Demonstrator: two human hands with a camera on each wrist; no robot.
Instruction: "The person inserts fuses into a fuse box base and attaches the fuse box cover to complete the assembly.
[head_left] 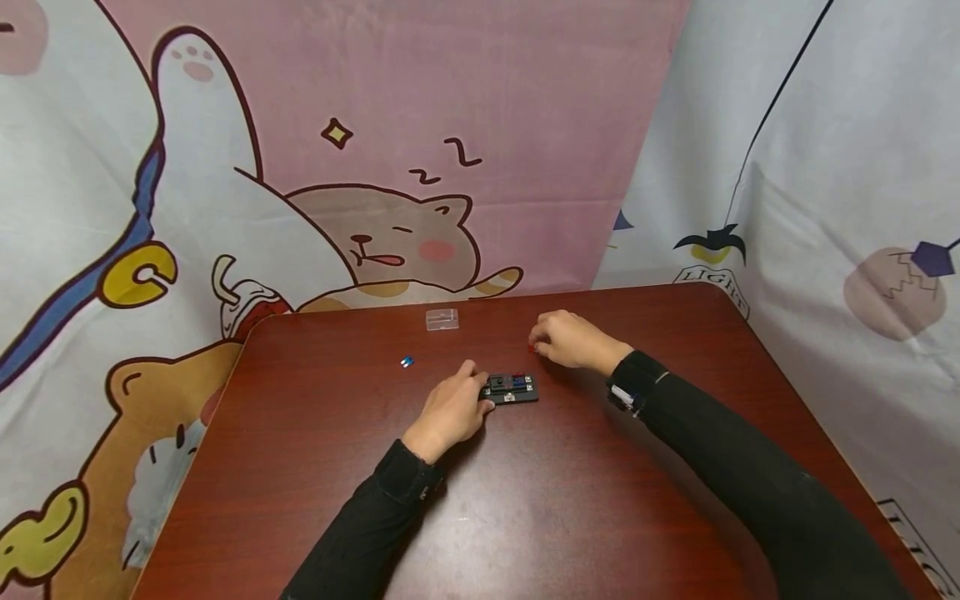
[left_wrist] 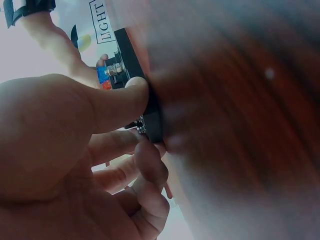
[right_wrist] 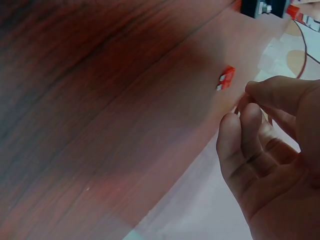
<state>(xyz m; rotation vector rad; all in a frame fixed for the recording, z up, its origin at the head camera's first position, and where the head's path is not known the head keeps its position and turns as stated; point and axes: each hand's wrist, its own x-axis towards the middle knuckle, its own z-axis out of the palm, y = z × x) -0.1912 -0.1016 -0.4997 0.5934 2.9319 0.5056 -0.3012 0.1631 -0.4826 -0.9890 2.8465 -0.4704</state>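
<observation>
My left hand (head_left: 450, 408) grips the left end of a small black fuse block (head_left: 521, 398), thumb on the near edge and fingers at the far side. Metal terminals stand on the block, and red and blue blade fuses sit in it; the blue fuse (left_wrist: 102, 75) shows in the left wrist view. Off the block's right end, my right hand (head_left: 570, 337) is low over the table with fingers bent. A loose red blade fuse (right_wrist: 227, 77) lies on the wood just off the right thumb and fingertips, apart from them in the right wrist view.
Left of the block lies a small blue piece with pale ends, looking like blade fuses (head_left: 407, 361). A clear plastic box (head_left: 442, 319) sits near the back edge of the brown table (head_left: 600, 508). Printed cloth (head_left: 525, 108) hangs behind the table.
</observation>
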